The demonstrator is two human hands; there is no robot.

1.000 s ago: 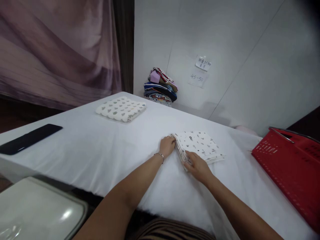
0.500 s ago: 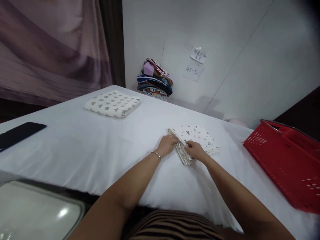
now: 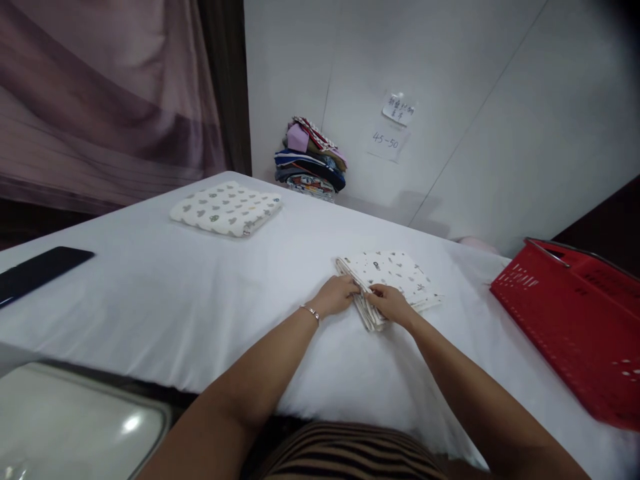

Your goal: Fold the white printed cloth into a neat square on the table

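Observation:
A white cloth with small printed figures lies partly folded on the white-covered table, its near left edge gathered in layers. My left hand, with a bracelet at the wrist, grips the layered left edge, its fingertips partly hidden in the folds. Close beside it on the right, my right hand pinches the same edge between thumb and fingers. Farther back on the left rests a folded white cloth with a grey heart-like print, untouched.
A red basket stands at the right of the table. At the left edge lies a dark flat object. Stacked folded fabrics sit behind the table by the wall. A pale glossy surface is at the lower left.
My left hand has slid slightly toward me and to the right along the cloth's edge, closer to my right hand. The gathered layers lie a little flatter.

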